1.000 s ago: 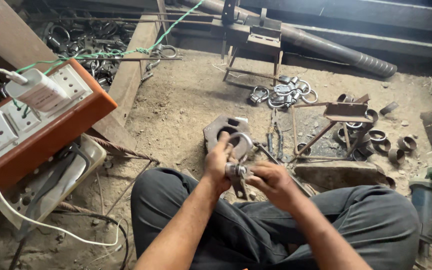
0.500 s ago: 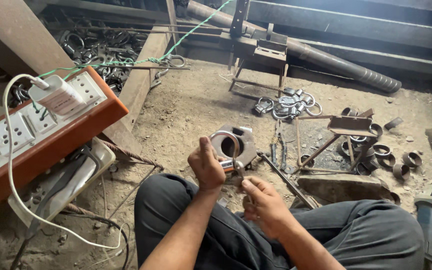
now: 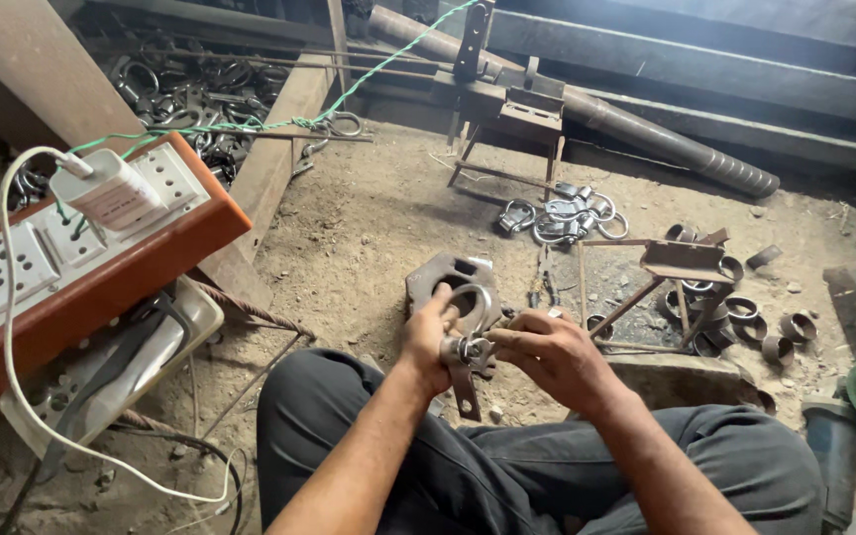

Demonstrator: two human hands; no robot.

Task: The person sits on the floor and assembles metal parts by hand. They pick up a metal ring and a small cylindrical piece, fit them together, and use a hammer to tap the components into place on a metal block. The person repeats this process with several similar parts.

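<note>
Dirt workshop floor (image 3: 369, 228), scrap metal all round. Sat cross-legged, clamp (image 3: 468, 347) held over lap, just above plate (image 3: 448, 272) on floor. Left hand (image 3: 430, 332) closed round clamp ring; right hand (image 3: 537, 352) pinched on bolt at strap. Risks judged: bolt slipping into dirt, pinched fingertip, clamp dropped on knee. Power strip (image 3: 81, 248) perched tilted nearby, cord (image 3: 12, 327) trailing, could snag.

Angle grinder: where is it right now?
In the head view, the angle grinder lies on the dirt floor at the far right edge, beside the person's right knee, just below the short metal rings.
</note>
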